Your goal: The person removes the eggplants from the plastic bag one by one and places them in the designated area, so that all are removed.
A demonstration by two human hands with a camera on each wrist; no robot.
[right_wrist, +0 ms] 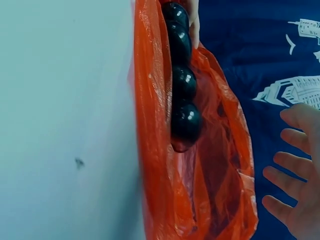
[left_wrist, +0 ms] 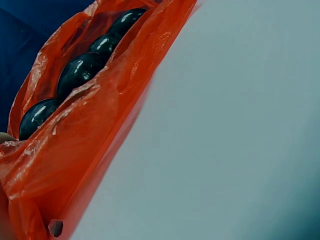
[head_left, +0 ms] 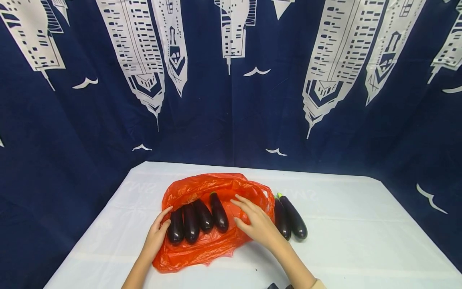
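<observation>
Several dark eggplants (head_left: 191,224) lie side by side inside a spread orange-red plastic bag (head_left: 195,257), towards its left. My left hand (head_left: 156,237) is at the bag's left edge, with its fingertips right beside the leftmost eggplant (head_left: 175,226). In the left wrist view the bag's wall (left_wrist: 100,130) hides most of that hand. My right hand (head_left: 260,224) hovers over the right part of the bag, fingers spread and nothing in them. Its spread fingers also show in the right wrist view, apart from the row of eggplants (right_wrist: 185,122).
Two more eggplants (head_left: 296,218) lie on the white table (head_left: 353,228) just right of the bag. A navy curtain (head_left: 231,120) with white building prints hangs behind the table. Small dark objects (head_left: 273,286) show at the bottom edge near my right forearm.
</observation>
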